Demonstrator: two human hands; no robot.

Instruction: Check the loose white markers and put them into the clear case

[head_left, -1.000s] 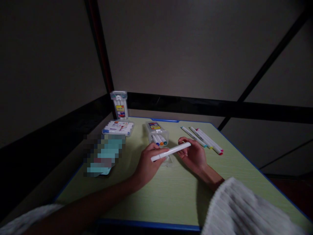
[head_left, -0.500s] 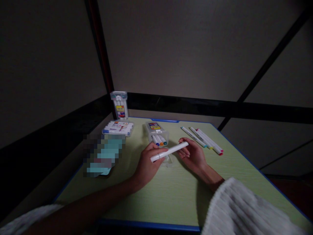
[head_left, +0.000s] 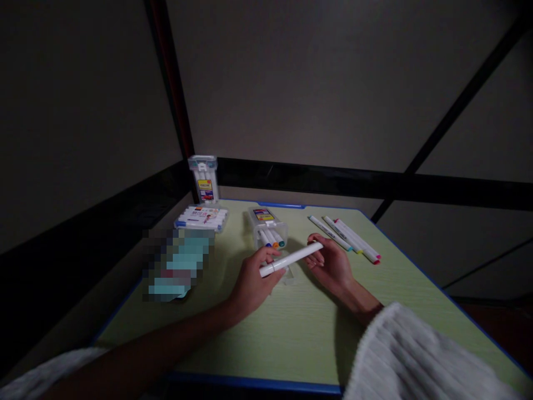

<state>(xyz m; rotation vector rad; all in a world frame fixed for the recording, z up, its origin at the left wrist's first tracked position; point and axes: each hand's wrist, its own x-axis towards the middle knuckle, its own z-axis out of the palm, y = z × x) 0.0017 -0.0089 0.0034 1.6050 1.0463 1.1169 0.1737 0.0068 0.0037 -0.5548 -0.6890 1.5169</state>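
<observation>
Above the middle of the pale green table (head_left: 291,333), in the head view, a white marker (head_left: 291,259) is held off the surface by both hands, slanting up from lower left to upper right. The left hand (head_left: 252,283) has its fingers curled round the lower end of the marker, thumb on top. The right hand (head_left: 331,266) lies half open, palm up, with its fingertips touching the upper end. Just behind the marker a clear marker box (head_left: 269,226) lies on its side with coloured caps showing at its open mouth. To the right, several loose markers (head_left: 345,236) lie side by side. At far left a flat marker pack (head_left: 202,218) rests before an upright pack (head_left: 203,179), near a blurred patch.
</observation>
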